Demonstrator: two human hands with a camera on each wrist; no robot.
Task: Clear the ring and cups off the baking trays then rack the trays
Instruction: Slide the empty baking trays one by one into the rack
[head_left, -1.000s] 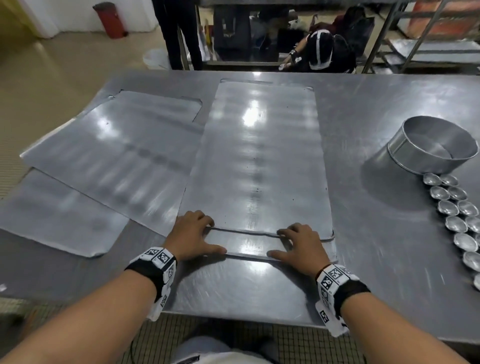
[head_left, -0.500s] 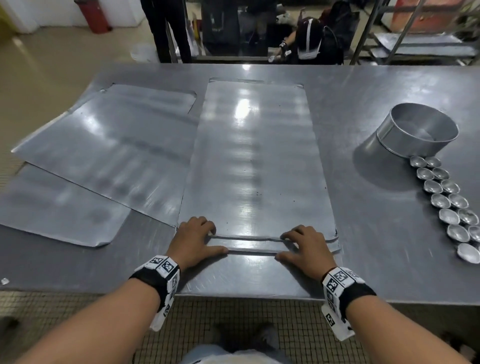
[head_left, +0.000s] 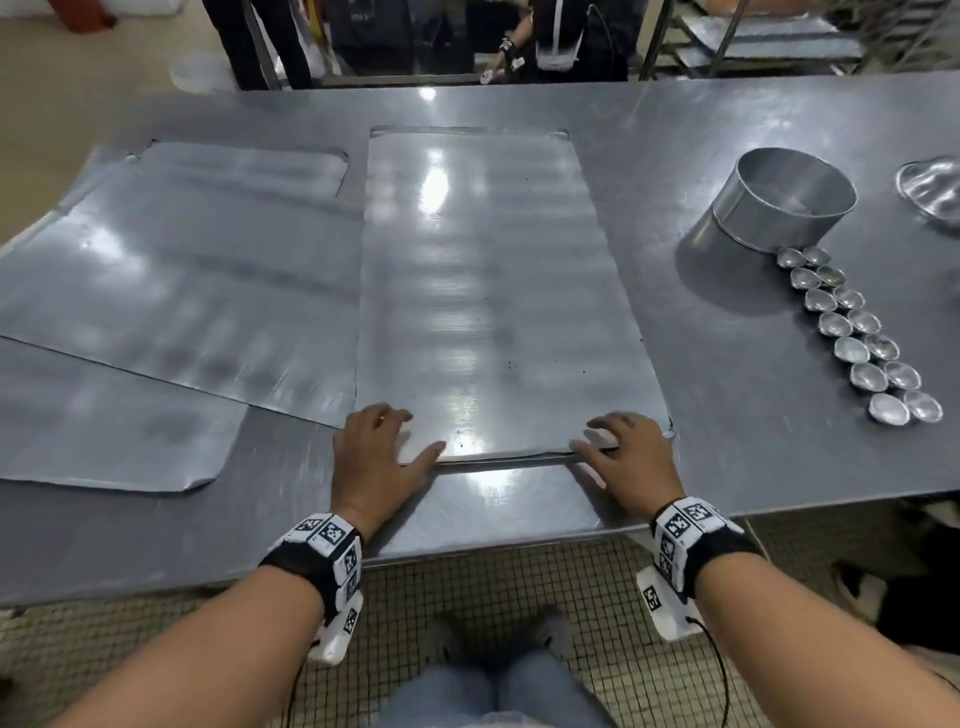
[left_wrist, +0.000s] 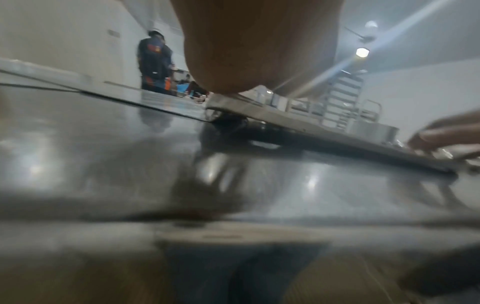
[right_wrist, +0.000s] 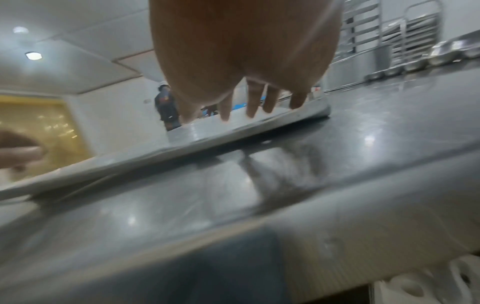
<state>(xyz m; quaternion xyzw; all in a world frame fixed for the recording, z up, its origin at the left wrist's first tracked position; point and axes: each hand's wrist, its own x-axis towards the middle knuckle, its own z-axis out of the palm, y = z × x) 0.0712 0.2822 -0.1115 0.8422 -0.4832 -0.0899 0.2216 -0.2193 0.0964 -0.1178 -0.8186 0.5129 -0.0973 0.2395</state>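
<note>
Overhead light throws white glare down the middle baking tray (head_left: 483, 312) and along the near edge of the steel table (head_left: 727, 441). The ring (head_left: 769, 218) casts a soft shadow to its near left. Both wrist views are dim and motion-blurred; the head view bends at its edges.

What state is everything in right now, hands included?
centre tray: bare, near edge raised off the table.
left tray: bare, lying flat, overlapping a third tray.
ring: upright on the table, off the trays.
cups: in two rows on the table, beside the ring.
left hand: grips the centre tray's near edge.
right hand: grips the same edge.
</note>
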